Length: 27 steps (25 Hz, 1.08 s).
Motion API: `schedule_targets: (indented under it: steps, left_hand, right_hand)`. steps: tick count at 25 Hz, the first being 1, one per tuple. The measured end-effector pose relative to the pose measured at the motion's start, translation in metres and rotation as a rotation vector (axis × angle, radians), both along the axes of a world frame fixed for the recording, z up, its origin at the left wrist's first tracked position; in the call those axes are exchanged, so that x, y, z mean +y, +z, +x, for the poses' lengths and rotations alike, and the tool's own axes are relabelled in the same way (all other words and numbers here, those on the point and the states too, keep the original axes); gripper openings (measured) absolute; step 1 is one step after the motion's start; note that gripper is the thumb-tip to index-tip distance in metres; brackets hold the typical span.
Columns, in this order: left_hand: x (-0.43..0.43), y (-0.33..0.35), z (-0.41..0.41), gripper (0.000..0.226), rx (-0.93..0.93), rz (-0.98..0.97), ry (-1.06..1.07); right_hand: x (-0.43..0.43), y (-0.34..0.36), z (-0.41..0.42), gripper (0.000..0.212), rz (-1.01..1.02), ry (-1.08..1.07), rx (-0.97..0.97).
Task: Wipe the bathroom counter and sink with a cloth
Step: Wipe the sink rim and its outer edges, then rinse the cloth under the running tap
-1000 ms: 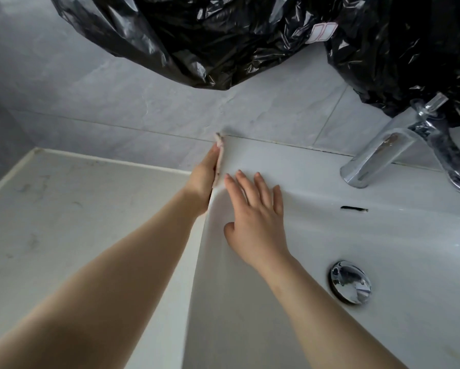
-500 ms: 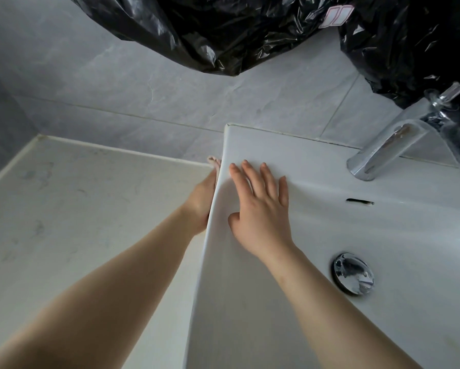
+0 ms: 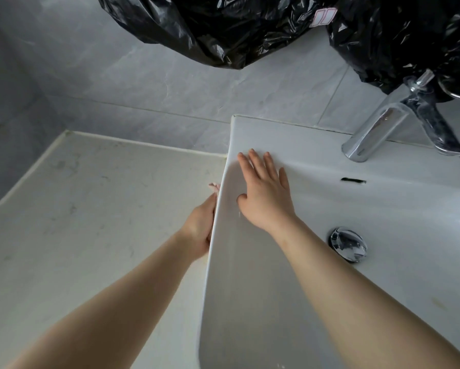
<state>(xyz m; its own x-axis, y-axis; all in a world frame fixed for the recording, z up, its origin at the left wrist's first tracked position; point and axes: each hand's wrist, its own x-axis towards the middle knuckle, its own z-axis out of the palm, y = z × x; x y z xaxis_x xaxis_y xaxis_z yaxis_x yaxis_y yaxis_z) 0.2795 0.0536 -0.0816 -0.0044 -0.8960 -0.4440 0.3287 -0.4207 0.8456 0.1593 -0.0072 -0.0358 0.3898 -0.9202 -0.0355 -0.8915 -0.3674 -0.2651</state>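
The white sink (image 3: 316,158) stands raised on a pale marbled counter (image 3: 90,209). My left hand (image 3: 199,227) presses against the outer left wall of the sink, down by the counter, shut on a small pinkish cloth (image 3: 214,187) of which only a tip shows above the fingers. My right hand (image 3: 266,193) lies flat and open on the sink's inner left slope just below the rim, fingers spread and pointing toward the wall. Most of the cloth is hidden behind the sink's edge.
A chrome faucet (image 3: 383,129) stands at the sink's back right, a chrome drain plug (image 3: 348,243) sits in the basin, and an overflow slot (image 3: 353,180) is below the faucet. Black plastic sheeting (image 3: 250,27) hangs over the grey tiled wall (image 3: 143,83).
My left hand with the cloth has slid back toward me along the sink's outer left wall, from the back corner down to mid-side. My right hand has stayed flat on the inner slope.
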Motion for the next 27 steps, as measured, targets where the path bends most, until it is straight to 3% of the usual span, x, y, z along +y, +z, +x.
schedule_targets:
  steps: [2,9,12,15,17,19,21,24,27]
  left_hand:
    - [0.007,0.008,-0.004,0.036,-0.017,-0.084,-0.064]
    - [0.059,-0.007,-0.001,0.058,-0.026,0.083,-0.075]
    - [0.056,0.013,-0.006,0.046,0.002,0.055,0.004]
    - [0.089,0.016,-0.007,0.053,-0.097,0.060,-0.077]
    - [0.115,0.021,-0.004,0.041,-0.135,0.100,-0.033]
    - [0.123,0.036,-0.003,0.027,-0.226,0.034,0.067]
    - [0.123,0.058,0.000,0.028,-0.440,-0.109,0.095]
    - [0.111,0.091,0.000,0.024,-0.687,-0.309,0.096]
    - [0.095,0.122,-0.025,0.013,-0.763,-0.442,0.013]
  right_hand:
    - [0.011,-0.001,-0.005,0.071,0.039,-0.007,-0.016]
    - [0.060,-0.016,-0.019,0.064,0.175,-0.032,-0.048]
    - [0.080,-0.010,-0.025,0.060,0.190,-0.035,-0.051]
    - [0.098,-0.004,-0.031,0.054,0.190,-0.042,-0.046]
    - [0.110,-0.002,-0.030,0.053,0.199,-0.021,-0.049]
    - [0.119,-0.001,-0.027,0.051,0.199,-0.001,-0.072]
    - [0.129,0.003,-0.026,0.049,0.173,0.011,-0.107]
    - [0.137,0.014,-0.030,0.043,0.186,-0.095,-0.286]
    - [0.141,0.034,-0.043,0.035,0.291,-0.290,-0.730]
